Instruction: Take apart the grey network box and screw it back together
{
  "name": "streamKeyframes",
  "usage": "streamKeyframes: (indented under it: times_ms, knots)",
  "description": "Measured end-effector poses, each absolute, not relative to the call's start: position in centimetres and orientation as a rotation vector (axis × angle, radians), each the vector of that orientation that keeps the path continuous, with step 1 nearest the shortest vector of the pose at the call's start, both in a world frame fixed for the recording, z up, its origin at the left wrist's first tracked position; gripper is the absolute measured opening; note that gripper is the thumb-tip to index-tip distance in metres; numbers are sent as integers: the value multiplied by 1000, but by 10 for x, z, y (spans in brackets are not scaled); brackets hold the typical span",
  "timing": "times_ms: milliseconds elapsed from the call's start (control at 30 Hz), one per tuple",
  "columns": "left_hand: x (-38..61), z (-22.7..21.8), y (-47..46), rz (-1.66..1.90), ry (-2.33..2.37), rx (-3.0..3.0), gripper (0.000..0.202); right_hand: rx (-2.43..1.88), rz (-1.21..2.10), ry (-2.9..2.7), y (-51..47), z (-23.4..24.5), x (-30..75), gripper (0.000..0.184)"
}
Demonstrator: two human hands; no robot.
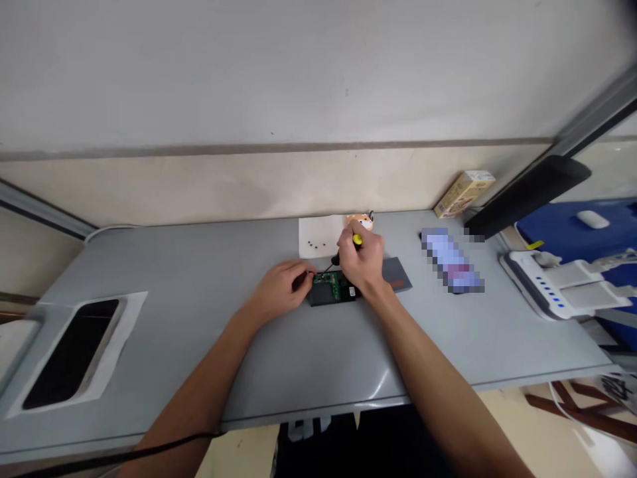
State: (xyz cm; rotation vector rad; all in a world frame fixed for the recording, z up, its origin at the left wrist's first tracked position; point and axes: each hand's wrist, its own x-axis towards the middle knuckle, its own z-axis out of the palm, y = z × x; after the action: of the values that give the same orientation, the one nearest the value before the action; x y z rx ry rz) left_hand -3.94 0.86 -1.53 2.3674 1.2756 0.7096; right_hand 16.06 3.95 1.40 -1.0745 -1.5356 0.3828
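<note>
An opened black electronic device with a green circuit board (336, 288) lies flat on the grey desk. My right hand (363, 257) is wrapped round a screwdriver (357, 241) with a black and yellow handle; its thin shaft slants down left, the tip at the upper part of the board. Fingers curled together, my left hand (283, 288) grips the device at its upper left corner. Partly behind my right hand and wrist lies a flat dark grey panel (398, 273). Several tiny dark screws (317, 244) rest on a white sheet of paper (328, 229) just behind the device.
At the left, a dark phone (73, 352) lies on white paper. To the right are a blurred-out phone (452, 260), a small carton (464, 194), a black cylinder (530, 196) and a white power strip (537, 285) with plugs. A wall runs along the desk's back.
</note>
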Motion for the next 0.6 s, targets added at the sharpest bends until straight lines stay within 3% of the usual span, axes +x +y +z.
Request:
streamKeyframes:
  times_ms: [600]
  knots:
    - [-39, -16, 9, 716, 1275, 2363, 19, -1059, 396, -1526, 36, 17, 161, 31]
